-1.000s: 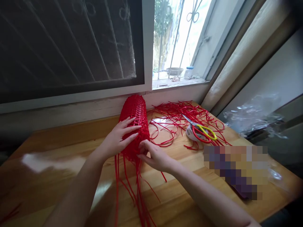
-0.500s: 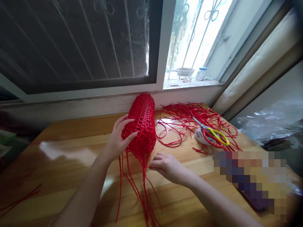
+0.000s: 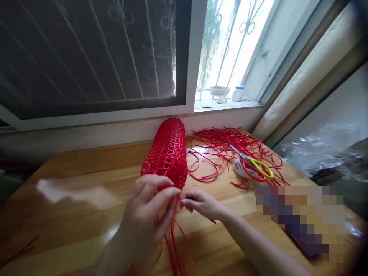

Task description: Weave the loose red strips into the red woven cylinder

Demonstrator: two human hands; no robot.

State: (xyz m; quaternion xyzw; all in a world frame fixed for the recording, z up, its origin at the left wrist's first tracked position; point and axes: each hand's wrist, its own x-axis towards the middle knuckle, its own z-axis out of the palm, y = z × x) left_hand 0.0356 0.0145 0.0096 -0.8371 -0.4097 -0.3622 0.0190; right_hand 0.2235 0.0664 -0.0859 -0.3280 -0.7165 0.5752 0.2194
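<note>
A woven red basket, long and tube-like, lies on its side with its near end toward me. Loose red strands trail from that end down over the table. In front of the near end, my left hand is closed, its thumb and fingertips pinched on a red strand. Just to the right, my right hand pinches a red strand as well, its fingertips almost touching those of the left. The left hand covers part of the basket's near end, so the weave there is hidden.
Scissors with red and yellow handles rest on a white roll to the right. A heap of red strands lies behind them. A blurred-out patch covers the right table edge. Window bars stand beyond.
My left hand has left the basket's side and come down toward me to the strands at its near end. My right hand stays beside them. The view has shifted slightly.
</note>
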